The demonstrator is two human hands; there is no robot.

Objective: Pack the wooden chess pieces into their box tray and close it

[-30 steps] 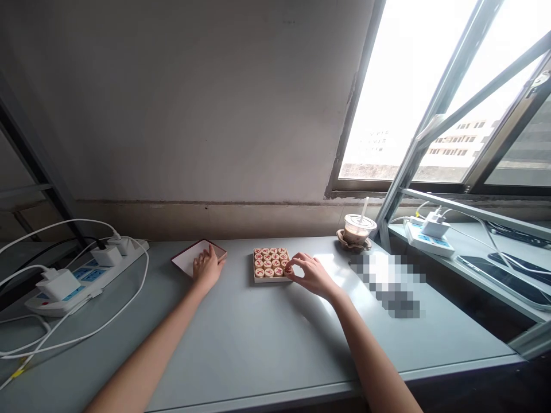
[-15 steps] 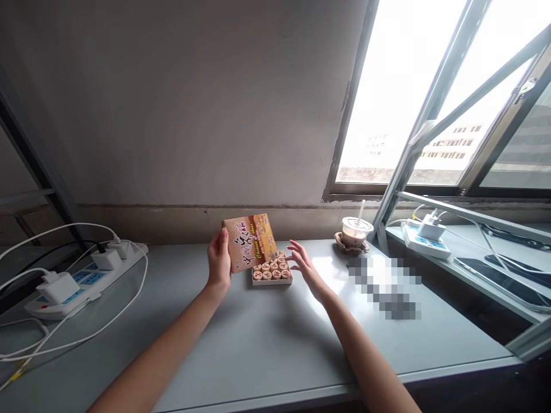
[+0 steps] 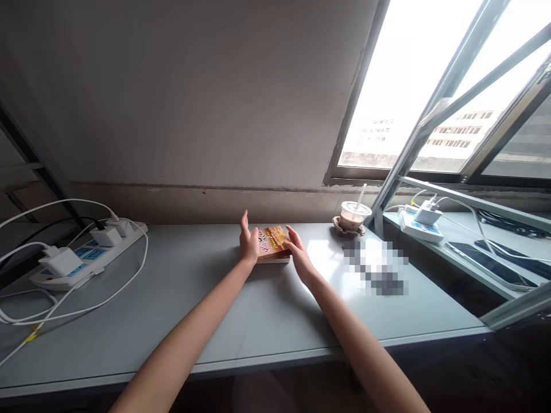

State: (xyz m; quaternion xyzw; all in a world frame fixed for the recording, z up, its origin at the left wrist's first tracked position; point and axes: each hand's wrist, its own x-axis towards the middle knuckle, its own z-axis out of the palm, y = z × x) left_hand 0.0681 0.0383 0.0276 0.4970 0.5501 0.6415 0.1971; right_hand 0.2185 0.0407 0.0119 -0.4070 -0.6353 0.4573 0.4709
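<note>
On the grey desk lies a Chinese chess box, its printed brown and yellow lid set over the white tray. The lid is slightly tilted, and a strip of the tray shows along the near side. The pieces are hidden under the lid. My left hand rests against the lid's left side, open, with its fingers stretched upward. On the right side, my right hand has its fingers closed at the lid's edge, the thumb side on the printed top.
A lidded drink cup with a straw stands in a cardboard holder at the back right. Nearby is a pixelated patch. Power strips with chargers and loose cables lie at left and on the right shelf, beside phones.
The lid has come down from my raised left hand onto the tray and now covers the chess pieces. My left hand has let its grip loosen; my right hand has reached the lid's right side.
</note>
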